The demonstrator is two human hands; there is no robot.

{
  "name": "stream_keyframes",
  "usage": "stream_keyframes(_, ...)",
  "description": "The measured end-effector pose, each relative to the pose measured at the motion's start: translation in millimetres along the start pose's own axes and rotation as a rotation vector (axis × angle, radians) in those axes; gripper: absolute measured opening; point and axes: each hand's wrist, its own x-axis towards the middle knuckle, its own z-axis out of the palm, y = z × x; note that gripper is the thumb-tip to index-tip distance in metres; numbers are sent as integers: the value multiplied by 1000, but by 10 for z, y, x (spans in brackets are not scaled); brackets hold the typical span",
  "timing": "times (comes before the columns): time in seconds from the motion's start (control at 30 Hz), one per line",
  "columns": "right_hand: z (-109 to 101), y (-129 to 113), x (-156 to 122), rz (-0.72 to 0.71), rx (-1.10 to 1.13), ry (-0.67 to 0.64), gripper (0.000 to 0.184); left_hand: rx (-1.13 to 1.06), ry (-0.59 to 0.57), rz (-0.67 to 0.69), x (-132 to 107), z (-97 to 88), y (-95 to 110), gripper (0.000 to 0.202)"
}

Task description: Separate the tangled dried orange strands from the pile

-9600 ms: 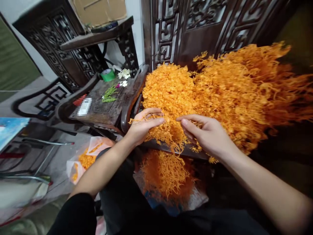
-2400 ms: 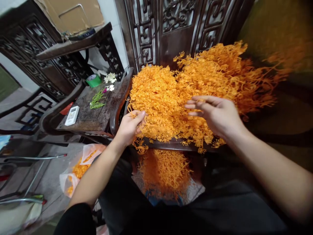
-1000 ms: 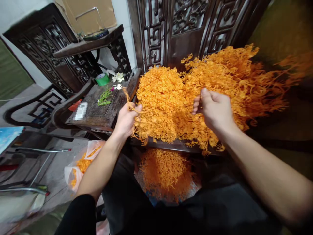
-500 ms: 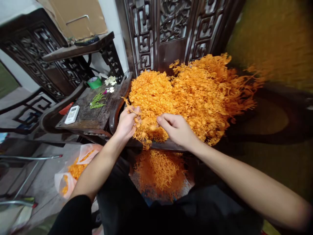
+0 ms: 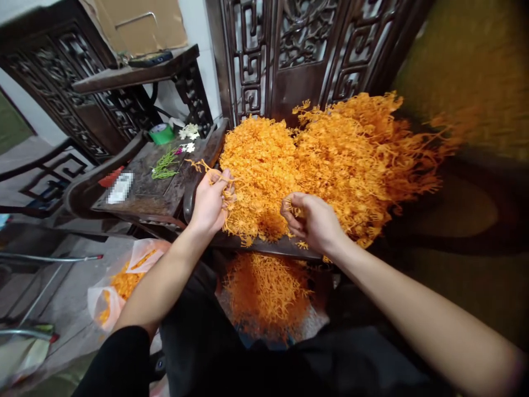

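A big heap of orange branching plastic sprigs [image 5: 343,160] covers the dark wooden seat in front of me. At the heap's left front, my left hand [image 5: 211,198] is closed around an orange sprig [image 5: 199,164], whose stem pokes out past the thumb to the left. My right hand [image 5: 314,219] is to the right of it, over the front of the heap, with curled fingers pinching a small orange sprig piece [image 5: 292,208]. More orange sprigs [image 5: 268,292] lie in a pile below the seat's edge, between my legs.
On the wooden chair [image 5: 165,193] at left are green tape [image 5: 161,134], green stems [image 5: 165,165], white flowers [image 5: 189,132] and a blurred-out white object [image 5: 120,188]. A plastic bag [image 5: 132,275] with orange pieces stands on the floor. Carved chair backs [image 5: 297,82] rise behind.
My right hand has moved to the right, away from my left hand, and now has a sprig piece in its fingers. My left hand has turned slightly upward, still holding its sprig.
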Motion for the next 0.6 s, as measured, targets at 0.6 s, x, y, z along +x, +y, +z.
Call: stream_keyframes(0.6, 167, 112, -191, -58, -511, -574, 48, -70, 205, 142, 78, 2, 122, 44)
